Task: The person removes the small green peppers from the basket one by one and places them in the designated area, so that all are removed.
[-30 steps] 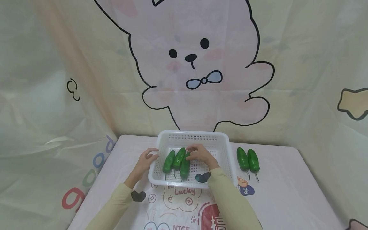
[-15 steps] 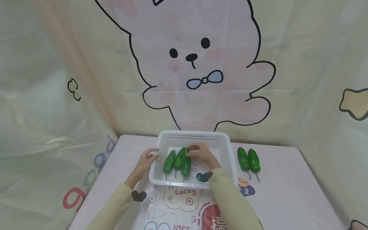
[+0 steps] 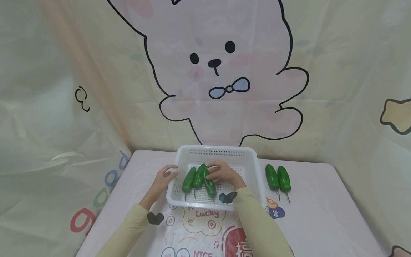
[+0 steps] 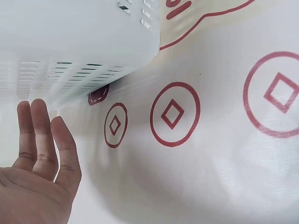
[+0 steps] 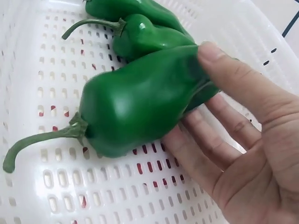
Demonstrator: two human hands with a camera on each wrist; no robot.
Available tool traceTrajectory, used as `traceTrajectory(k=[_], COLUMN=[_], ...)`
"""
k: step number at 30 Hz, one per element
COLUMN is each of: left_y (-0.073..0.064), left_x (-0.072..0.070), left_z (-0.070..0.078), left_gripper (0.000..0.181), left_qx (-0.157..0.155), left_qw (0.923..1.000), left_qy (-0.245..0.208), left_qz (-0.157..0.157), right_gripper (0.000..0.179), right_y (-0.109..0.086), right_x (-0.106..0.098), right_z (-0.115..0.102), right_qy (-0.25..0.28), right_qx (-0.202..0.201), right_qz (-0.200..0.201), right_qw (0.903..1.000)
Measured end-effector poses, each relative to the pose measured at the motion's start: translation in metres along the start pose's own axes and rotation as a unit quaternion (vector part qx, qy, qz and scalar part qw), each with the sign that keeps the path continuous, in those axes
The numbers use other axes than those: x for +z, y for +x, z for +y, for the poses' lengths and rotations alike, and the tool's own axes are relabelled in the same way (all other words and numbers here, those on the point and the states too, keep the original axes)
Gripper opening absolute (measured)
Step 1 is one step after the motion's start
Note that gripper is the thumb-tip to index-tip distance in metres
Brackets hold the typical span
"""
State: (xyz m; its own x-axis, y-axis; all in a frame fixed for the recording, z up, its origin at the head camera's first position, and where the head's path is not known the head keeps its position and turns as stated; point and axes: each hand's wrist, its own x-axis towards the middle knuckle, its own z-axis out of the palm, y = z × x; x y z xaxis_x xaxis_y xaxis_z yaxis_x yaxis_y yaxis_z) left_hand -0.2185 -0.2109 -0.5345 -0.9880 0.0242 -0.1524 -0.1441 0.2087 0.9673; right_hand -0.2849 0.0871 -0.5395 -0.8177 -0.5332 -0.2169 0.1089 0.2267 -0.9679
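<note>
In the head view my right hand (image 3: 223, 174) reaches into a white plastic basket (image 3: 199, 206) and pinches a green pepper (image 3: 210, 188) near its tip. Up close in the right wrist view, the thumb (image 5: 238, 72) lies on top of this pepper (image 5: 133, 100) and the fingers are under its side; its stem points away from the hand. Two more green peppers, a middle one (image 3: 198, 177) and a left one (image 3: 188, 180), lie beside it. My left hand (image 3: 163, 179) is at the basket's left rim, its fingers (image 4: 44, 135) extended against the side wall in the left wrist view.
Two green peppers, one nearer (image 3: 272, 177) and one farther right (image 3: 284, 179), lie side by side on the table right of the basket. The white tablecloth (image 3: 321, 214) carries printed figures. A cartoon backdrop (image 3: 218, 117) hangs right behind the table.
The pinched pepper has turned, its stem end swinging to the right and its tip now by the middle pepper's tip. My left hand has stayed at the rim.
</note>
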Motion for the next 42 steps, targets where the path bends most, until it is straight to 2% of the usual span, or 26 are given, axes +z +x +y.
traceTrajectory(k=[6, 14, 18, 22, 25, 27, 31, 37, 42], left_y=[0.002, 0.003, -0.006, -0.017, -0.020, -0.020, -0.014, 0.002, 0.004], left_x=[-0.001, -0.001, 0.000, 0.000, 0.000, 0.001, 0.001, 0.001, 0.001], left_z=[-0.003, -0.003, 0.014, 0.031, 0.034, 0.036, 0.029, 0.003, -0.003], left_gripper=[0.041, 0.042, 0.039, 0.037, 0.037, 0.036, 0.036, 0.040, 0.042], left_qx=[-0.002, -0.002, -0.004, 0.006, 0.009, -0.002, -0.008, -0.009, -0.004], left_qw=[1.0000, 1.0000, 1.0000, 0.9998, 0.9998, 0.9999, 0.9999, 1.0000, 1.0000], left_qy=[-0.001, -0.005, 0.001, 0.006, 0.004, 0.005, 0.007, 0.002, 0.005], left_qz=[0.000, -0.002, -0.008, -0.016, -0.016, -0.014, -0.011, 0.001, 0.006], right_gripper=[0.064, 0.061, 0.060, 0.059, 0.059, 0.060, 0.064, 0.070, 0.069], right_y=[0.002, 0.006, 0.008, 0.008, 0.007, 0.007, 0.008, 0.008, 0.005], right_x=[-0.001, -0.006, -0.007, -0.008, -0.008, -0.008, -0.009, -0.010, -0.012], right_z=[0.001, 0.002, 0.002, 0.000, -0.004, -0.006, -0.010, -0.016, -0.021], right_qy=[-0.023, -0.005, 0.001, 0.008, 0.021, 0.029, 0.053, 0.087, 0.092], right_qx=[0.015, 0.001, -0.006, -0.016, -0.025, -0.031, -0.037, -0.046, -0.052], right_qz=[-0.011, 0.006, 0.024, 0.048, 0.055, 0.060, 0.074, 0.075, 0.078], right_qw=[0.9996, 1.0000, 0.9997, 0.9987, 0.9979, 0.9973, 0.9951, 0.9924, 0.9913])
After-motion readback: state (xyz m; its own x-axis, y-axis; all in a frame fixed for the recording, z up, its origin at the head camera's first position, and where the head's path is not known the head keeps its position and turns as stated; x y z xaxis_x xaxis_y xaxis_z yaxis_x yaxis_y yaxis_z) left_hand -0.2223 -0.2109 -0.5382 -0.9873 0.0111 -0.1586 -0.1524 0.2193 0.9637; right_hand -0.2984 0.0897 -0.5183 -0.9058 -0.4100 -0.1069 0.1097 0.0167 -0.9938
